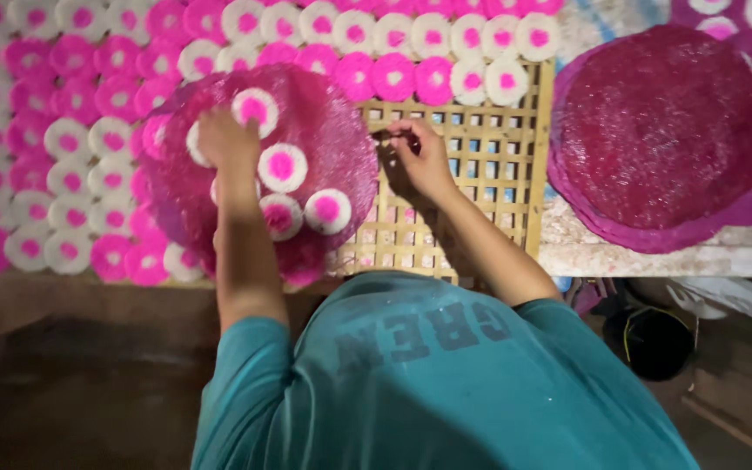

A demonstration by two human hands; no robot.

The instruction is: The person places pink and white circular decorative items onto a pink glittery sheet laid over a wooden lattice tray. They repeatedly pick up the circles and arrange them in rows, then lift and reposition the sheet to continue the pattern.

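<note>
A large round magenta sheet [324, 130] lies half over a bamboo lattice rack [489, 165] and carries several small white discs with pink centres [282, 167]. My left hand [224, 144] rests on the sheet's left part, its fingers curled over one small white disc [193, 146] at the edge. My right hand [421, 158] lies over the rack, its fingertips pinched together at the sheet's right rim. My teal shirt fills the bottom of the view.
Rows of small pink and white discs [63, 130] cover the rack to the left and along the top. A stack of large dark magenta round sheets [659, 130] lies at the right. A dark bucket [650, 344] stands on the floor below.
</note>
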